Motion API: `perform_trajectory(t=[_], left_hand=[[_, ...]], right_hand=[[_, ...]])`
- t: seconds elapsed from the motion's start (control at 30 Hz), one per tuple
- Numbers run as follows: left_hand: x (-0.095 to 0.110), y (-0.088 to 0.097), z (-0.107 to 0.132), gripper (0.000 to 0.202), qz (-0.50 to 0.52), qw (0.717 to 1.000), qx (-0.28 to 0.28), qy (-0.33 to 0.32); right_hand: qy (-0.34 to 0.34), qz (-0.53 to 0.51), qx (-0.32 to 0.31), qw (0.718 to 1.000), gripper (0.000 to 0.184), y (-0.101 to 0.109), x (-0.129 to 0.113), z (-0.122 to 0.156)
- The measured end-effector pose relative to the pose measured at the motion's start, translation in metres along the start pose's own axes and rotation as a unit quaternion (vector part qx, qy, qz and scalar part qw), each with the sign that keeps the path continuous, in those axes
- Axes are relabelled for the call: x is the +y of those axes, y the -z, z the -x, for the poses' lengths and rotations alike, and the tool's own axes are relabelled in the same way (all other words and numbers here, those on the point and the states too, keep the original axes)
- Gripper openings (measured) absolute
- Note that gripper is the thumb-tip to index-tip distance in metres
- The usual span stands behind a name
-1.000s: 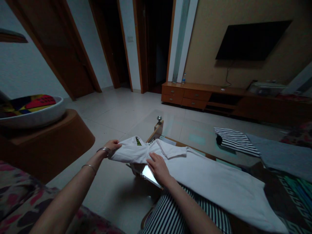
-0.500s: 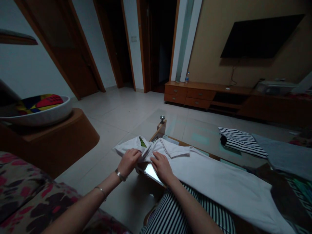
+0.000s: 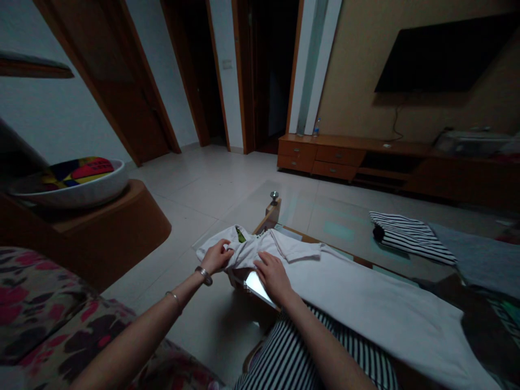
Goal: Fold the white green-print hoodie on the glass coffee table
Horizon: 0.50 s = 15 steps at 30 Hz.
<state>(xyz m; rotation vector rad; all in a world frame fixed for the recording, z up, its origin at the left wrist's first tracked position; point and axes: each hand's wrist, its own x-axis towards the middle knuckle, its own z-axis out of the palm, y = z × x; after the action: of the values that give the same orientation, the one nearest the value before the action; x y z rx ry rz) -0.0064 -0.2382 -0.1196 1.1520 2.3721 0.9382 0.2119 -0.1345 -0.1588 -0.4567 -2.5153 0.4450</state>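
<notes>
A white garment (image 3: 357, 292) lies stretched along the glass table, its bunched end hanging near the corner, with a green patch showing inside an opening. At that bunched end, my left hand (image 3: 215, 257) has its fingers curled in on the cloth; the fingertips are partly hidden. Close by on the right, my right hand (image 3: 274, 275) rests with fingers stretched out on the garment's near edge. Beneath the hands a bright reflective patch (image 3: 260, 288) shows at the table's near side.
Folded black-and-white striped cloth (image 3: 412, 235) and grey cloth (image 3: 475, 254) lie on the table's right part. A metal knob (image 3: 274, 197) tops the table's corner post. At left are a white basin (image 3: 87, 189) and a flowered sofa (image 3: 77, 325).
My left hand has curled its fingers and thumb, which lay flatter on the cloth before. My right hand stays on the garment. The whole view has shifted slightly.
</notes>
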Motion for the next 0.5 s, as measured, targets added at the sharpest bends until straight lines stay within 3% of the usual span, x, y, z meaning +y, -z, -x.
perform_trajectory(t=[0.1, 0.2, 0.3, 0.4, 0.5], left_hand=[[0.004, 0.017, -0.037, 0.02, 0.047, 0.997, -0.057, 0.0], [0.013, 0.029, -0.07, 0.017, 0.101, 0.993, -0.049, -0.024], [0.019, 0.032, -0.095, 0.021, 0.118, 0.992, -0.055, 0.0], [0.013, 0.038, -0.105, 0.029, 0.104, 0.992, -0.068, 0.04], [-0.003, 0.049, -0.099, 0.042, 0.064, 0.989, -0.096, 0.088]], right_hand=[[0.0, 0.002, 0.0, 1.0, 0.027, 0.001, 0.0, 0.0], [0.0, 0.005, -0.002, 1.0, 0.029, 0.001, 0.0, 0.0], [-0.001, 0.009, -0.004, 1.0, 0.028, 0.001, 0.0, 0.0], [-0.002, 0.01, -0.005, 1.0, 0.027, 0.001, 0.001, 0.001], [-0.003, 0.009, -0.008, 1.0, 0.027, 0.001, 0.001, 0.0]])
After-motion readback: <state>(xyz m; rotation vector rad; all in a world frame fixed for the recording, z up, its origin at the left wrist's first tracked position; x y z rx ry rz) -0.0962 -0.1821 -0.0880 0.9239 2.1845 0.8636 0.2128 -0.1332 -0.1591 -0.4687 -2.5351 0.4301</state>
